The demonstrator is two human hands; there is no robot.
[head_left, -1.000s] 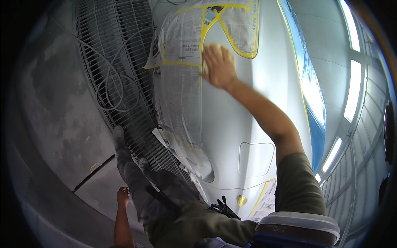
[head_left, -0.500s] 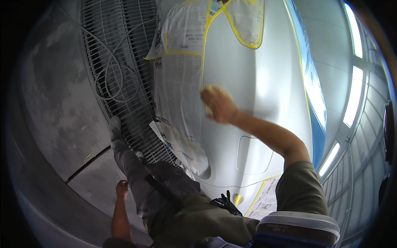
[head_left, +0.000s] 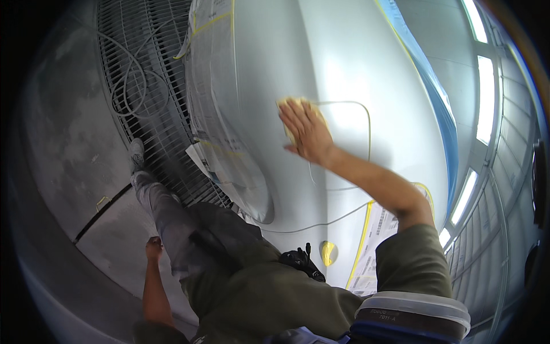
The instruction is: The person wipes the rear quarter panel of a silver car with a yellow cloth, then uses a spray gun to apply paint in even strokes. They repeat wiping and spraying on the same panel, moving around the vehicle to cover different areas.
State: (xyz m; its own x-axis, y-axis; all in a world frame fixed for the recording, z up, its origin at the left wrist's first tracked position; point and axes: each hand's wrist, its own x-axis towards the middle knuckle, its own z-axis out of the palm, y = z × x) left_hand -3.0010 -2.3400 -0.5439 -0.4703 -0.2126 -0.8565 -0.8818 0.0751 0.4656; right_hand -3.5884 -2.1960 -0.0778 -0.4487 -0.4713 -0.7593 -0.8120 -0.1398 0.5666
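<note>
Right grip over yellowish cloth on curved panel

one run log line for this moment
right hand: flat on pale yellow cloth against silver car body | left hand: lowered beside grey trousers

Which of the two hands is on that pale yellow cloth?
The right hand, laid over the pale yellow cloth on the silver-grey car body; the left hand is away from the car.

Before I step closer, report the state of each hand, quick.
Left hand: hanging low, loosely curled; whether it holds anything cannot be told.
Right hand: open, laid flat over a pale yellow cloth on the silvery panel.
</note>
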